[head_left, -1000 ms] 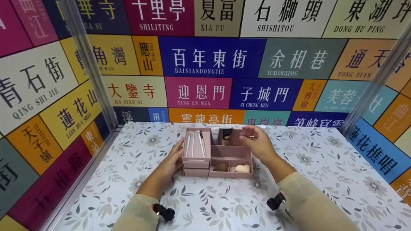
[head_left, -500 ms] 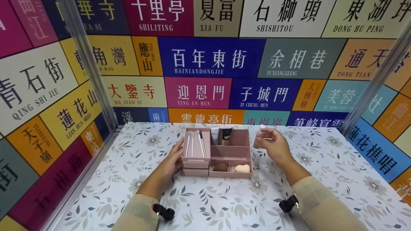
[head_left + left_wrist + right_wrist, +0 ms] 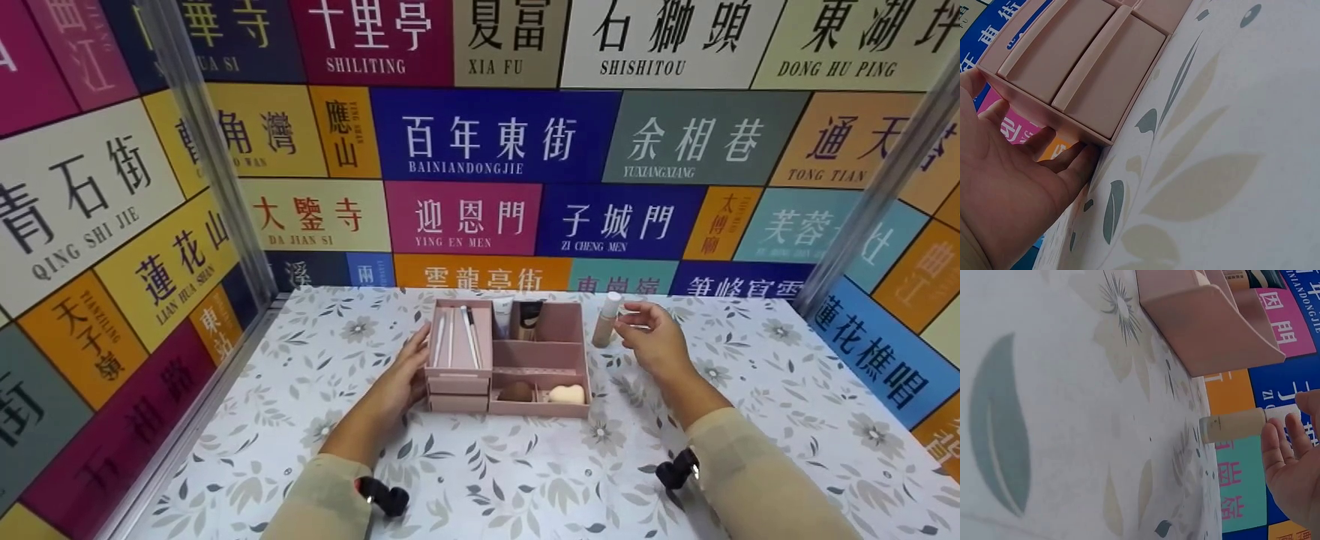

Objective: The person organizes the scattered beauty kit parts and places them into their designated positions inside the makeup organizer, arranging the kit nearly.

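A pink desktop organizer (image 3: pixel 540 358) stands on the patterned table. White-handled brushes (image 3: pixel 469 337) lie in its top left tray, a dark tube (image 3: pixel 527 321) stands in a rear compartment, and a brown sponge (image 3: pixel 517 391) and a cream sponge (image 3: pixel 566 394) sit in front. My left hand (image 3: pixel 401 375) rests its extended fingers against the organizer's left side, next to the drawers (image 3: pixel 1109 73). A beige bottle with a white cap (image 3: pixel 604 322) stands upright right of the organizer. My right hand (image 3: pixel 651 334) is just right of this bottle, fingers loosely bent around no object.
A white tube (image 3: pixel 502 315) also stands in a rear compartment. The table (image 3: pixel 300 420) has a white cloth with leaf prints. Behind it rises a wall of coloured signs (image 3: pixel 495 135), with metal posts (image 3: pixel 225 165) at the corners.
My right hand has moved right, from the organizer's rear right compartment to the bottle and then off it, so the bottle shows fully. The left hand has stayed still.
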Motion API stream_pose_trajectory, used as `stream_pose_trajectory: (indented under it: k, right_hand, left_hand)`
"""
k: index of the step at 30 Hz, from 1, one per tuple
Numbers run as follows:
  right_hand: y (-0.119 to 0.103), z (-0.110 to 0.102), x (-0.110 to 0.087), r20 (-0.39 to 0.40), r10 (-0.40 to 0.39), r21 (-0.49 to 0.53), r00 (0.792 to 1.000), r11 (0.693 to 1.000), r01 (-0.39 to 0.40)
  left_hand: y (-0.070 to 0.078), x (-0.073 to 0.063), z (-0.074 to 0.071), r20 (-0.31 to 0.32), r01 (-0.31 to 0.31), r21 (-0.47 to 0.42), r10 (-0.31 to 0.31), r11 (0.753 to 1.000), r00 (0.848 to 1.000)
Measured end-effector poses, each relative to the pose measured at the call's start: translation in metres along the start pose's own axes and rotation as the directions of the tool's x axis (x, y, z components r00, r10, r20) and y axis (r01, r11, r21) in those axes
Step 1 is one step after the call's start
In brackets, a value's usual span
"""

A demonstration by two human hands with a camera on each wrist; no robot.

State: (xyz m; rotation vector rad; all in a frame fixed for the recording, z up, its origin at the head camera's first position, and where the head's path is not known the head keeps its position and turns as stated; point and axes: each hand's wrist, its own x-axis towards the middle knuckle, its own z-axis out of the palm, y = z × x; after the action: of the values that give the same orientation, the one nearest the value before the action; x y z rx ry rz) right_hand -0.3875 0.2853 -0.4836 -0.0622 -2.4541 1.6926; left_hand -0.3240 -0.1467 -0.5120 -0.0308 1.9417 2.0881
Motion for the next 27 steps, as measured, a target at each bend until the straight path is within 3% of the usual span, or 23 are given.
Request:
stream_pose_trajectory:
  k: [8,19,27]
  right_hand:
    - [0.008,0.006,0.014,-0.015,-0.005,-0.059,1.000,0.998,0.005]
    - [0.006,0.019,0.032,-0.002,-0.045,-0.166,0.999,0.985,0.044]
    - [0.006,0.021,0.037,-0.003,-0.060,-0.224,0.998,0.973,0.058]
  left_hand:
    - [-0.005,0.002,0.000,0.040,-0.065,-0.015,0.066,0.998,0.997]
    - [-0.002,0.001,-0.001,-0.003,0.004,-0.002,-0.004,1.000,1.000]
    - [-0.001,0.001,0.000,-0.007,-0.002,-0.013,0.002,1.000,1.000]
